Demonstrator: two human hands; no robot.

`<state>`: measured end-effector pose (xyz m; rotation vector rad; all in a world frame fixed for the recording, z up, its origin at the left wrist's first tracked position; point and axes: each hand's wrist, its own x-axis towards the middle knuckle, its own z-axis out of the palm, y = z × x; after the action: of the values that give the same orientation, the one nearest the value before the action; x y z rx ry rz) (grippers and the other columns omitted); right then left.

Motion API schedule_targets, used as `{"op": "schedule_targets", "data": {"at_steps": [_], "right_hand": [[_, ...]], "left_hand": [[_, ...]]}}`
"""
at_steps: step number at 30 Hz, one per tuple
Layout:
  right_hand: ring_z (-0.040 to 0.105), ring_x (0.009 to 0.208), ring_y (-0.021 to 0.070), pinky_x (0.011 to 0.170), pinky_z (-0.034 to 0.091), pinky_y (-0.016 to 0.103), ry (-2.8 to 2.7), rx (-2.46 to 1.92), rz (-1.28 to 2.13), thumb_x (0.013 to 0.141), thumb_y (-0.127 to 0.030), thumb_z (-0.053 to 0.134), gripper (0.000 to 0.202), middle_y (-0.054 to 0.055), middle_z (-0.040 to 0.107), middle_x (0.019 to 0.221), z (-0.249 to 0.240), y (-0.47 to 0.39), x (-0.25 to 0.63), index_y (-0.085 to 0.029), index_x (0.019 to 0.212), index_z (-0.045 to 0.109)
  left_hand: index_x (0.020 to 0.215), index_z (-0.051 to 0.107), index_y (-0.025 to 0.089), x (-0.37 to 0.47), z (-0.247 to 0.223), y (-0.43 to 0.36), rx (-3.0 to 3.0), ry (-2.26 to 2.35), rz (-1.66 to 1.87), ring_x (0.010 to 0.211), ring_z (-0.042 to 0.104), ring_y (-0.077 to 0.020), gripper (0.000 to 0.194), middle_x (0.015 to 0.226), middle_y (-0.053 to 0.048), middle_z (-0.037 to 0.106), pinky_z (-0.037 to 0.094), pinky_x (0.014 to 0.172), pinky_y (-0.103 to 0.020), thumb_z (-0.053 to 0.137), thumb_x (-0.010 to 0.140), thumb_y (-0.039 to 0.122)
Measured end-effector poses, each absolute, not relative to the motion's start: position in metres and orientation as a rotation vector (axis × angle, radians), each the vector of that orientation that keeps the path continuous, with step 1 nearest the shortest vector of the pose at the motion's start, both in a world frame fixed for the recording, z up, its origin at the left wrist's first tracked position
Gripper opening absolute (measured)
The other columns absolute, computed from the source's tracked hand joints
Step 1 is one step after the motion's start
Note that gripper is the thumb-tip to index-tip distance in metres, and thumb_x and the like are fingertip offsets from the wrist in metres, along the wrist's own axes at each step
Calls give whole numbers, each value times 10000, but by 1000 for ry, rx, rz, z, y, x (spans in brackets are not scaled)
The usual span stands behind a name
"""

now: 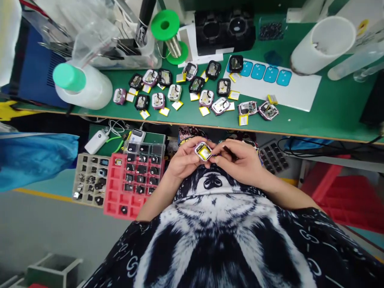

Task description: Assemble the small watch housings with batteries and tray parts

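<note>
Pinched between the thumb and fingers of the left hand (183,160) is a small open watch case (203,151), its pale rim around a yellow-edged battery (205,152). Closed around a thin dark tool (229,152), the right hand (243,162) has its thumb and fingertips at the right side of the case. The 2 hands meet above the person's lap, just on the near side of the green bench (336,108). On the bench lie many other open watch cases in black, purple and white, most with yellow-edged batteries beside them. Behind them to the right, 4 blue pads (271,75) rest in a row on a white sheet (300,94); a white cup (322,46) stands at the far right. A green spool (165,25) of wire is at the far side, and 1 white bottle (90,86) with a green cap stands left. Below the bench, left of the hands, are a red tray (115,196) and a beige tray (87,180) holding small parts.
</note>
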<state>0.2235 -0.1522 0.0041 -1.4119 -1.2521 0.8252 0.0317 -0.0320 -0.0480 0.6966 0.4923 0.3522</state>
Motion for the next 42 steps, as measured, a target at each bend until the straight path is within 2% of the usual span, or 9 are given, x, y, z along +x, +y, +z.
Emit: {"op": "schedule_targets", "data": {"at_steps": [3, 7, 9, 18, 25, 30, 35, 38, 42], "right_hand": [[512, 655, 144, 686, 451, 310, -1287, -1464, 753, 1040, -288, 722, 98, -66, 486, 674, -7, -153, 218, -237, 1109, 769], [599, 736, 149, 719, 484, 297, -1317, -1484, 707, 979, -264, 772, 188, -29, 644, 836, -22, -154, 217, -245, 1161, 729], [603, 748, 152, 708, 467, 292, -1350, -1531, 709, 956, -257, 772, 203, -15, 668, 892, -27, -153, 217, -245, 1148, 709], [461, 633, 133, 666, 370, 288, -1268, -1579, 910, 836, -259, 718, 150, -82, 518, 694, -36, -149, 221, -231, 921, 597], [483, 663, 133, 647, 377, 285, -1249, -1566, 932, 816, -282, 717, 171, -63, 548, 743, -36, -151, 221, -229, 934, 604], [549, 692, 135, 624, 406, 279, -1189, -1574, 769, 887, -306, 728, 131, -23, 649, 798, -36, -152, 221, -223, 896, 628], [596, 704, 127, 603, 433, 264, -1216, -1498, 766, 953, -285, 731, 246, -4, 747, 929, -38, -152, 222, -222, 1188, 699], [635, 729, 131, 665, 478, 275, -1301, -1407, 681, 1031, -294, 711, 120, 6, 751, 887, -39, -152, 223, -209, 1093, 769], [641, 699, 131, 643, 475, 271, -1222, -1415, 672, 1047, -345, 748, 158, -2, 755, 819, -38, -152, 225, -207, 988, 798]], "left_hand": [[1222, 778, 276, 33, -46, -35, 746, 525, 402, 865, 800, -234, 581, 1294, -96, 795, 697, 695, -348, 1043, 715, 374], [1189, 818, 266, 35, -42, -39, 858, 539, 522, 1054, 807, -227, 495, 1297, -68, 806, 681, 952, -353, 1025, 742, 211], [1164, 829, 250, 36, -42, -42, 906, 565, 557, 1106, 795, -220, 478, 1302, -74, 809, 657, 1027, -356, 1025, 734, 173], [1152, 857, 221, 31, -54, -38, 1014, 564, 480, 1134, 800, -255, 500, 1252, -101, 802, 644, 1058, -389, 1048, 696, 149], [1193, 857, 234, 34, -52, -35, 1012, 584, 502, 1115, 782, -223, 496, 1268, -88, 800, 649, 1005, -333, 1024, 731, 166], [1230, 842, 242, 37, -50, -41, 862, 607, 423, 922, 783, -196, 452, 1143, -70, 820, 694, 769, -298, 989, 803, 256], [1235, 826, 219, 34, -54, -43, 721, 606, 328, 804, 802, -210, 434, 1056, -75, 833, 697, 689, -318, 969, 832, 292], [1233, 816, 170, 31, -56, -41, 688, 563, 262, 785, 824, -254, 396, 985, -101, 828, 692, 664, -334, 920, 892, 343], [1235, 799, 125, 29, -53, -38, 648, 507, 174, 766, 831, -290, 431, 965, -134, 822, 687, 629, -341, 894, 905, 386]]}}
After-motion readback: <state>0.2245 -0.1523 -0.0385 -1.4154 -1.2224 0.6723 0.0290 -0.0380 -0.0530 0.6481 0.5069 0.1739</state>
